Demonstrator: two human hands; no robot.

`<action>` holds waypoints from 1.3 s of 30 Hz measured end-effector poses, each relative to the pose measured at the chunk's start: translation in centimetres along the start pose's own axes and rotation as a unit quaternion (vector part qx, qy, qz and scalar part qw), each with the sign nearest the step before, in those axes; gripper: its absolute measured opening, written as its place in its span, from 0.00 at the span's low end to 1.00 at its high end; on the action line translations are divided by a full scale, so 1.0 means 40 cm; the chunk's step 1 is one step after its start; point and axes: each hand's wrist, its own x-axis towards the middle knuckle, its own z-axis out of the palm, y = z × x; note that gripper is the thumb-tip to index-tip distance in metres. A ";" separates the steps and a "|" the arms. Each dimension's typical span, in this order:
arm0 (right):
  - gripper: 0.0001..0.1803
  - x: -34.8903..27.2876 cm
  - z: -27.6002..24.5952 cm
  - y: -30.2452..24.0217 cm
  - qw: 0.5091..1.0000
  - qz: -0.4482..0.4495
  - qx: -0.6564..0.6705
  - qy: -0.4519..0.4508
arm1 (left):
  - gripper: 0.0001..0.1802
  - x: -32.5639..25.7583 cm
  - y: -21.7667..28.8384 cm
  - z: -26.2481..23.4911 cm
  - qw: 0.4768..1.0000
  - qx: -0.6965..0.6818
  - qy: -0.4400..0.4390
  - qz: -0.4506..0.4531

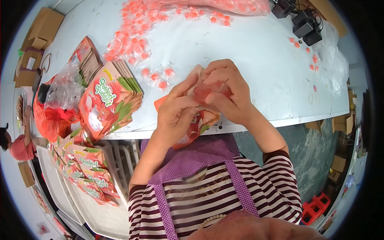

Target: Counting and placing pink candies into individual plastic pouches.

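Red-and-green printed pouch (199, 122) is gripped over the white table's (256, 60) near edge by the left hand (176, 114), seemingly to steady it, while the right hand's (226, 92) fingers are closed on small pink sweets at its mouth.

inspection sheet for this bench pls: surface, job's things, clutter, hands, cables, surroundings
Surface: white table, strewn with small wrapped red sweets.
Job's things: printed pouch held at the table edge; stack of like pouches on the left.
Clutter: crumpled clear and red bags; more pouches on a white tray.
Hands: left hand and right hand both grip the pouch.
Cables: black boxes with cords, far corner.
Surroundings: cardboard boxes; another person at left; red crates.
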 end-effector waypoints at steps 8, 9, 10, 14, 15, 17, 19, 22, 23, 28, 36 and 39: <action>0.19 0.031 -0.007 -0.040 0.999 0.032 -0.003 -0.015 | 0.08 0.002 0.007 -0.007 0.998 -0.002 -0.038 0.049; 0.19 0.028 -0.002 -0.037 0.997 0.045 0.055 -0.008 | 0.08 0.002 0.012 -0.008 0.998 0.002 -0.043 0.049; 0.20 0.029 0.004 -0.034 0.992 0.058 0.115 -0.005 | 0.08 -0.002 0.008 -0.013 0.998 0.005 -0.039 0.049; 0.21 0.017 -0.023 -0.043 0.997 -0.060 0.024 0.046 | 0.06 -0.017 -0.003 -0.034 0.996 -0.073 0.004 0.054; 0.21 0.012 -0.026 -0.048 0.997 -0.060 0.025 0.044 | 0.06 -0.019 -0.002 -0.038 0.993 -0.104 0.010 0.051; 0.21 0.004 -0.023 -0.055 0.996 -0.038 -0.059 -0.053 | 0.06 -0.018 -0.005 -0.044 0.991 -0.117 0.022 0.060; 0.21 -0.008 -0.007 -0.045 0.988 -0.057 -0.087 -0.112 | 0.06 -0.022 -0.002 -0.046 0.988 -0.133 0.034 0.069; 0.21 -0.017 0.016 -0.065 0.963 -0.053 -0.124 -0.231 | 0.06 -0.033 0.016 -0.043 0.993 -0.122 0.006 0.005; 0.20 -0.016 0.021 -0.076 0.947 -0.032 -0.132 -0.293 | 0.06 -0.034 0.019 -0.040 0.992 -0.113 -0.043 0.026; 0.18 -0.014 0.008 -0.078 0.948 -0.043 -0.113 -0.296 | 0.03 -0.026 0.060 -0.063 0.992 -0.098 -0.072 0.041; 0.20 0.014 0.011 -0.113 0.963 -0.142 -0.017 -0.227 | 0.08 -0.053 0.082 -0.117 0.974 -0.200 -0.096 0.046; 0.16 0.019 0.017 -0.079 0.992 -0.049 0.108 0.052 | 0.03 -0.081 0.073 -0.140 0.976 -0.201 -0.047 0.066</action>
